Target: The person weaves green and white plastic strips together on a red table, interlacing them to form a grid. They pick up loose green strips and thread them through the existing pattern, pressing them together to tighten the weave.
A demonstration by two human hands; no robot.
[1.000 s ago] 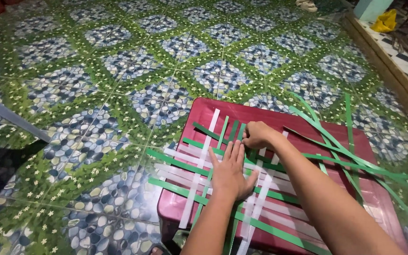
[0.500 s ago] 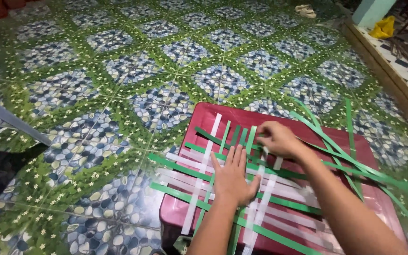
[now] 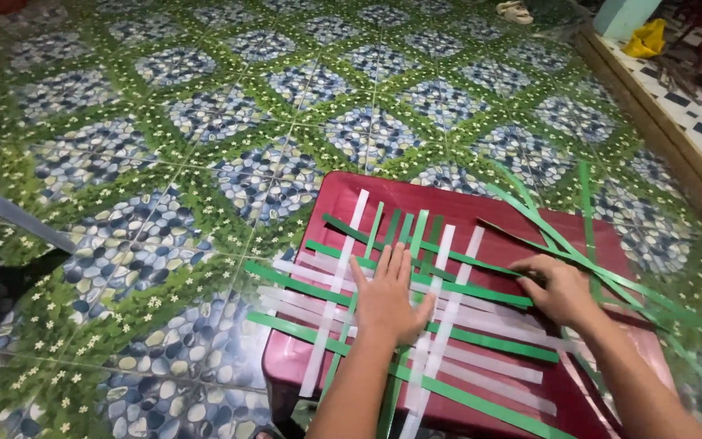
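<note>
I take the red plastic stool as my landmark; its flat top fills the lower middle of my view. Across that top lies a woven mat of green and white strips, the strips crossing each other over the stool's left and centre, with loose ends hanging past its near and left edges.

My left hand lies flat on the weave, just left of the stool's centre. Its fingers are stretched out and held close together, palm down, pressing on the crossed strips; it grips nothing.

My right hand sits to the right of the stool's centre, touching the mat's right edge. Its fingers are curled together at the end of a green strip that runs across the weave, but I cannot tell whether they actually pinch it or only rest on it.

From the stool's right side a bundle of long loose green strips fans out, some rising toward the far edge and some trailing off over the right edge onto the floor.

The stool stands on a tiled floor patterned in green with blue pebble squares. Beyond the stool's far right corner runs a raised wooden sill, and past it a yellow object lies on checkered tiles.
</note>
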